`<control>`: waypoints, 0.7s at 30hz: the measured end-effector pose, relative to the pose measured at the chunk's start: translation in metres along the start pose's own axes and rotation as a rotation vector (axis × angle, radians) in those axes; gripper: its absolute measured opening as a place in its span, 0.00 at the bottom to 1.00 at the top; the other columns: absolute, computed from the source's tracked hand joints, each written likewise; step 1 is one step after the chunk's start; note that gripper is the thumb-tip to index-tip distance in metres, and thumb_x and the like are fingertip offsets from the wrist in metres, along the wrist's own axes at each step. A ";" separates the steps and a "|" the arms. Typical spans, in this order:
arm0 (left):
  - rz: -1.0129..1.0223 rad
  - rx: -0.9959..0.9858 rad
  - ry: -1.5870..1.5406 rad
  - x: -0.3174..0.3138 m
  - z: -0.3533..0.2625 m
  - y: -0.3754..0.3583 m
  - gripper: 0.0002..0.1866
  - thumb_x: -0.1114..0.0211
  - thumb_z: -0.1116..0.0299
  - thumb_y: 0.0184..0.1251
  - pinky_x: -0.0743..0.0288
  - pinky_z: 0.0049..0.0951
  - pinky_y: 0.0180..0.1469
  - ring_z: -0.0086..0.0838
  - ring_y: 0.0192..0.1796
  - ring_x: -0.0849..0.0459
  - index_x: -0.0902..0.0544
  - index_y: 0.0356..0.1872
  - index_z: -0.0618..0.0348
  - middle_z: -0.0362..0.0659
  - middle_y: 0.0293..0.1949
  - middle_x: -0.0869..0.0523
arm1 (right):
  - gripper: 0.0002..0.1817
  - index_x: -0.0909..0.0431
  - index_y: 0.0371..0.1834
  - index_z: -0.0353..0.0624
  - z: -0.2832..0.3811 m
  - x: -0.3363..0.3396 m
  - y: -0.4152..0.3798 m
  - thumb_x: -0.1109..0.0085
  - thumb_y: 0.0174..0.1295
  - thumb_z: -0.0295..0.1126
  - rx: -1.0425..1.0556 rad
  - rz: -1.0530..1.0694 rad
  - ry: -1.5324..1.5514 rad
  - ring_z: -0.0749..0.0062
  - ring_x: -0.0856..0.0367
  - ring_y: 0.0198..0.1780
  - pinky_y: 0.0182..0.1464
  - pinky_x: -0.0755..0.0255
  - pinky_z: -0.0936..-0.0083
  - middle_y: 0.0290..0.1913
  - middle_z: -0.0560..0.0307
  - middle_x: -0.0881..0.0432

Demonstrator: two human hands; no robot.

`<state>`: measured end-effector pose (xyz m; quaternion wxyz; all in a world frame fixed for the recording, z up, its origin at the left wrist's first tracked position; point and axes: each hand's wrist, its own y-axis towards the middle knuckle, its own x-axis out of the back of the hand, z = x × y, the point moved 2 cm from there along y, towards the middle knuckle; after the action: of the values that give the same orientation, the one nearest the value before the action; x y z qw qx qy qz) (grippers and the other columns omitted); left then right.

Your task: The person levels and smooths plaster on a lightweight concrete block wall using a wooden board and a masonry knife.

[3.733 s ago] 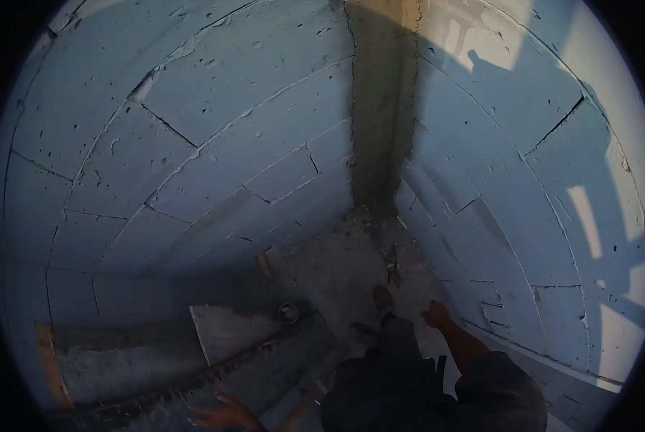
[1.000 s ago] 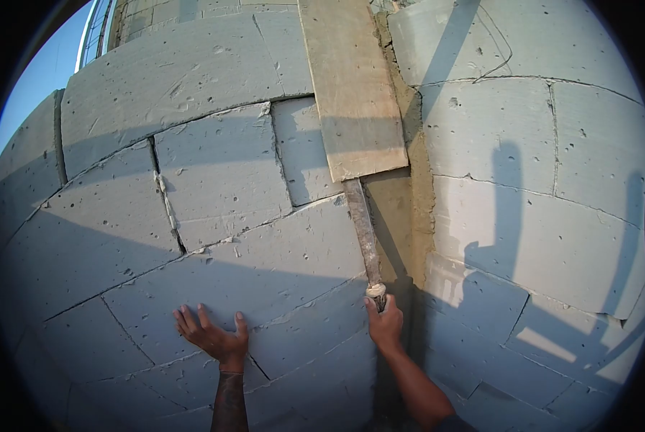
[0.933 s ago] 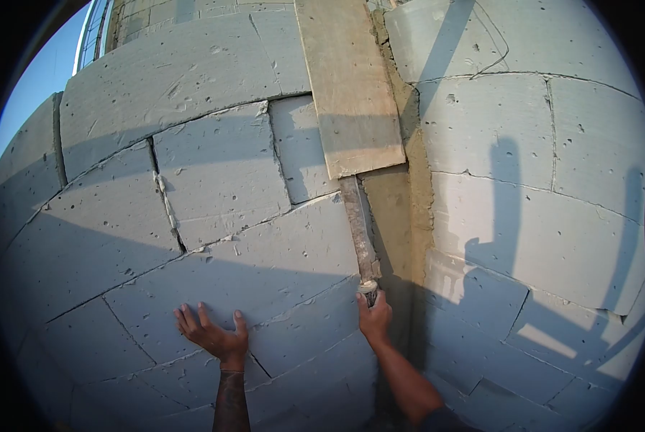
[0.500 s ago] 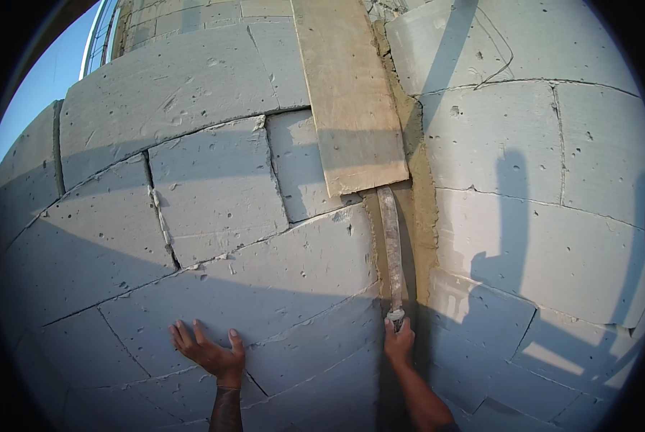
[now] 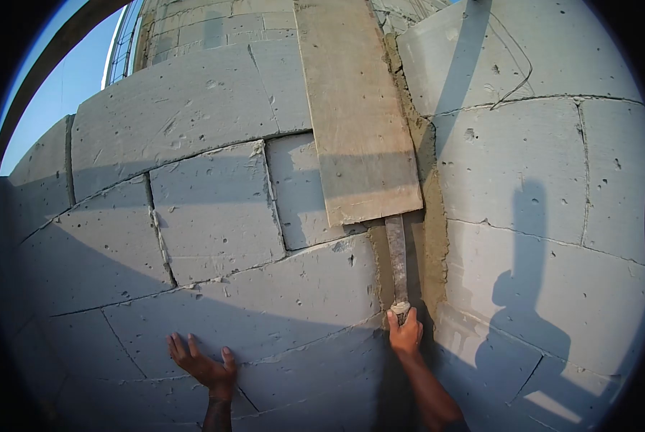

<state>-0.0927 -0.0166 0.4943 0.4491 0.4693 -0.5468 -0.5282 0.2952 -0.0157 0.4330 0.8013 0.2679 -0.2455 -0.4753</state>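
Observation:
My right hand (image 5: pixel 406 331) grips the pale, wrapped-looking handle of a long flat metal bar (image 5: pixel 396 259). The bar points upward along the mortar-covered corner, and its upper end is hidden behind the lower edge of a wooden board (image 5: pixel 362 122). This board hangs tilted over the joint between the two walls. My left hand (image 5: pixel 206 366) has its fingers spread and lies against the left block wall (image 5: pixel 214 216), holding nothing.
Brown mortar (image 5: pixel 435 237) fills the corner beside the board. The right block wall (image 5: pixel 509 158) carries shadows and a thin bent wire (image 5: pixel 527 68). A recessed block (image 5: pixel 293 194) sits left of the board. Rebar (image 5: pixel 124 43) stands at the upper left.
The view has tilted upward, so the wall and board appear lower. My right hand is closer to the board's lower edge, and less of the bar shows. My left hand stays on the wall.

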 end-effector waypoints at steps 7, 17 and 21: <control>-0.024 -0.013 0.001 0.001 0.001 0.001 0.32 0.51 0.49 0.57 0.51 0.58 0.62 0.54 0.66 0.47 0.42 0.59 0.59 0.57 0.62 0.43 | 0.27 0.34 0.36 0.35 0.037 0.006 0.013 0.45 0.54 0.53 -0.021 0.012 0.025 0.35 0.25 0.34 0.37 0.33 0.51 0.28 0.34 0.23; -0.015 0.008 -0.023 0.002 0.006 0.001 0.32 0.50 0.50 0.56 0.52 0.57 0.63 0.54 0.66 0.47 0.41 0.58 0.59 0.56 0.62 0.43 | 0.28 0.29 0.40 0.36 0.074 0.057 -0.014 0.43 0.52 0.54 -0.154 0.055 -0.009 0.38 0.24 0.39 0.42 0.33 0.54 0.33 0.37 0.21; -0.009 -0.007 -0.036 0.003 0.008 -0.002 0.33 0.48 0.51 0.55 0.52 0.57 0.63 0.53 0.66 0.47 0.40 0.58 0.59 0.56 0.62 0.43 | 0.28 0.29 0.43 0.36 0.085 0.069 -0.025 0.42 0.52 0.53 -0.150 0.017 0.035 0.39 0.24 0.40 0.44 0.33 0.55 0.34 0.38 0.21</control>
<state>-0.1014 -0.0178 0.4922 0.4385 0.4607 -0.5509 -0.5404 0.2533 -0.1043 0.4886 0.8275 0.2133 -0.1973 -0.4805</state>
